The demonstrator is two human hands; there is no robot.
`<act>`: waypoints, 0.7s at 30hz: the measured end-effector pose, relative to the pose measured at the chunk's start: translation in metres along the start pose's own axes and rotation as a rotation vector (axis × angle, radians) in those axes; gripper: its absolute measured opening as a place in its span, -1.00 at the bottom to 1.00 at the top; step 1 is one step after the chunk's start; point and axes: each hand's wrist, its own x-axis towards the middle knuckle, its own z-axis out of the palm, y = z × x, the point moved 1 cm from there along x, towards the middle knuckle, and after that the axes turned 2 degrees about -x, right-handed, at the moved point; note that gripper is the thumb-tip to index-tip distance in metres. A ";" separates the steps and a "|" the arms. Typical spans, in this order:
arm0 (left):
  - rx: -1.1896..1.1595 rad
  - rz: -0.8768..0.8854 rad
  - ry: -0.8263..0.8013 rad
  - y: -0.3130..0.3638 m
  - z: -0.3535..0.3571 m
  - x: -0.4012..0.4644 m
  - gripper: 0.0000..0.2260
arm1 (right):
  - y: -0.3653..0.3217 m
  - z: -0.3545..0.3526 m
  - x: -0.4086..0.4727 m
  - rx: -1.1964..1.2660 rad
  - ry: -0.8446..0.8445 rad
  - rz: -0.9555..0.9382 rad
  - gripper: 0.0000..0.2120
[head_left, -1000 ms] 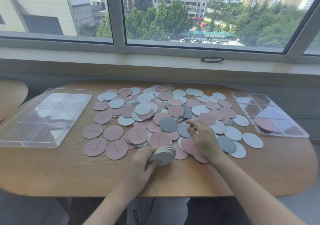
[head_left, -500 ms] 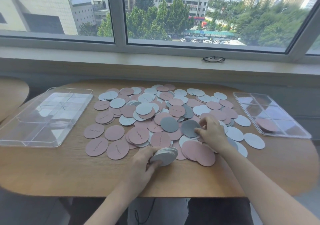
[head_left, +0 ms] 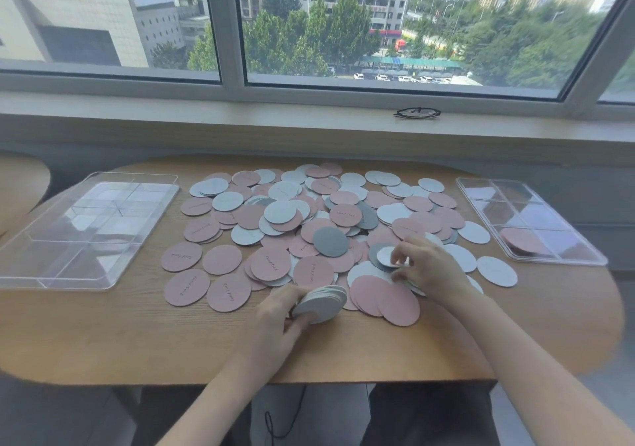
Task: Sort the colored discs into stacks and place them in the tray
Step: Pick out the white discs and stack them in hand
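A big heap of pink, white and grey discs (head_left: 330,219) covers the middle of the wooden table. My left hand (head_left: 278,322) grips a stack of white discs (head_left: 323,303) at the heap's near edge. My right hand (head_left: 429,270) pinches a white disc (head_left: 386,256) lying over a dark grey disc (head_left: 376,260). A clear divided tray (head_left: 570,256) at the right holds a pink stack (head_left: 522,241) in one near compartment. A second clear tray (head_left: 44,274) lies at the left with nothing in it.
The table's near edge (head_left: 240,382) runs just in front of my forearms. A window sill behind the table carries a dark pair of glasses (head_left: 417,112). Another round tabletop (head_left: 20,188) shows at the far left.
My right hand moved right and toward me across the heap and took hold of a white disc over the grey one. The left hand kept the white stack in place.
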 end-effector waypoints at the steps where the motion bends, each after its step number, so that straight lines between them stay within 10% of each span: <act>1: -0.001 0.001 -0.001 0.001 0.000 0.000 -0.72 | 0.002 -0.001 0.000 0.051 -0.011 0.021 -0.77; 8: 0.000 0.013 0.001 0.002 -0.001 0.000 -0.71 | -0.030 -0.020 -0.013 0.180 0.365 -0.018 -0.91; 15: -0.010 -0.006 0.021 0.001 0.000 0.000 -0.65 | -0.098 -0.007 -0.036 0.688 0.105 0.017 -0.79; 21: 0.084 -0.018 0.049 -0.008 0.004 0.000 -0.53 | -0.120 0.024 -0.061 0.530 0.018 -0.133 -0.62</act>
